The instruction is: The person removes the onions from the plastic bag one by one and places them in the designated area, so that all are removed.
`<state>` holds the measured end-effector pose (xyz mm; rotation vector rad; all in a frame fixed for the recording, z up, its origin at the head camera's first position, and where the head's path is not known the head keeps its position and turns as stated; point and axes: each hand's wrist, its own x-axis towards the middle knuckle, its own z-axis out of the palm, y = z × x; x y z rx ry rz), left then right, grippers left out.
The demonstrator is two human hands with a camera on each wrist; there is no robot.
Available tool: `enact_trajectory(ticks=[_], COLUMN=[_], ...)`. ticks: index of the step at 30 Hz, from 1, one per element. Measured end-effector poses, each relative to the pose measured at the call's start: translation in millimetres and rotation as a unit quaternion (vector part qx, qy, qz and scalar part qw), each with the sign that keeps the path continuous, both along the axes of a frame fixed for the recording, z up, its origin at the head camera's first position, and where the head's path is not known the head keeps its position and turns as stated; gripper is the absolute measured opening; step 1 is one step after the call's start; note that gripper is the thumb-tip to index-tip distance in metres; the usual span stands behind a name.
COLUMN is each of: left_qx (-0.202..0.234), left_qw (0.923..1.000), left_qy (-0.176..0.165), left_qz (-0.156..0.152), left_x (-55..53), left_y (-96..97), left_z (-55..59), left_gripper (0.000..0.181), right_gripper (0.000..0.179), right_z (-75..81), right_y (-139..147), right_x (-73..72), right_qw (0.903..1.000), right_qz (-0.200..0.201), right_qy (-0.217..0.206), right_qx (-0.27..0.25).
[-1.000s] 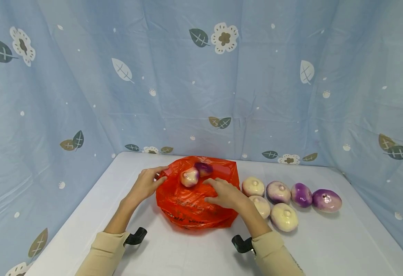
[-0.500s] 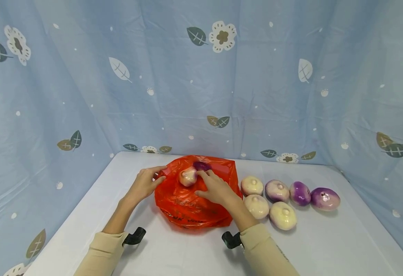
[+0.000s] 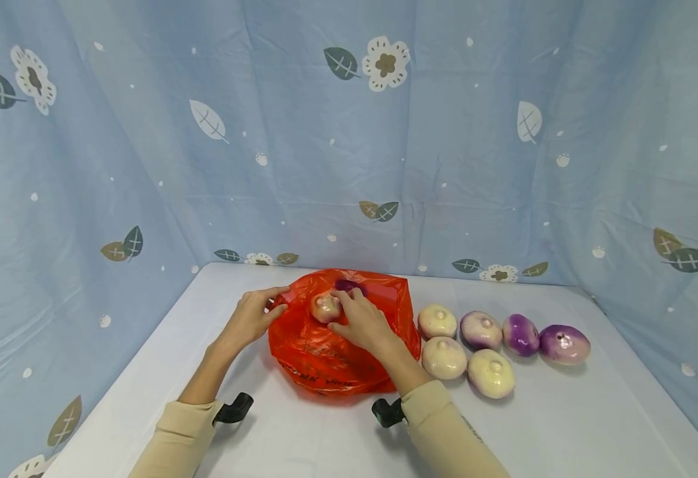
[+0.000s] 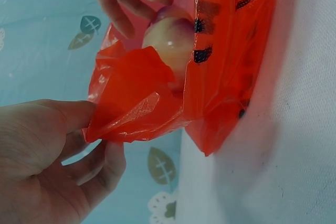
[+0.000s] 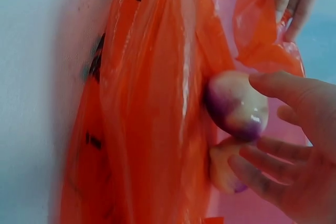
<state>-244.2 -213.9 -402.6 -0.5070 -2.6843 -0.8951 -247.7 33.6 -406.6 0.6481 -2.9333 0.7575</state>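
A red plastic bag with black print lies on the white table, its mouth held up on the left. My left hand pinches the bag's edge between thumb and fingers, as the left wrist view shows. Inside the mouth sits a cream-and-purple onion, and a second onion lies beside it. My right hand reaches over the bag with fingers spread. In the right wrist view its thumb is right at the upper onion's edge, while the other fingers overlap the second onion.
To the right of the bag stand several onions: a pale onion in front, another pale one behind it, and a purple onion at the far right. A blue curtain hangs behind and beside the table.
My right hand has moved left over the bag, from its right side to the onion in the mouth. The left hand keeps its hold on the edge.
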Motion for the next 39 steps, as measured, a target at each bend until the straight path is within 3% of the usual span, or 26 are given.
enact_trajectory(ticks=[7, 15, 24, 31, 39], left_qx=[-0.001, -0.005, -0.007, 0.0, 0.001], left_qw=[1.0, 1.0, 1.0, 1.0, 1.0], left_qy=[0.001, -0.002, 0.005, 0.002, 0.002], left_qz=[0.002, 0.002, 0.002, 0.001, 0.0], left_x=[0.6, 1.1, 0.5, 1.4, 1.7], left_y=[0.2, 1.5, 0.8, 0.3, 0.4], left_z=[0.6, 0.8, -0.7, -0.8, 0.2], left_gripper=[0.037, 0.037, 0.037, 0.037, 0.037], right_gripper=[0.06, 0.057, 0.06, 0.068, 0.053], right_z=[-2.0, -10.9, -19.5, -19.3, -16.9], right_y=[-15, -25, -24, -25, -25], right_x=[-2.0, -5.1, -6.5, -9.0, -9.1], right_qw=[0.9982, 0.994, 0.9941, 0.994, 0.9943], right_qz=[-0.034, -0.078, -0.097, -0.094, -0.092], right_qy=[0.048, 0.056, 0.041, 0.033, 0.05], right_qx=[0.007, 0.052, 0.023, 0.046, 0.023])
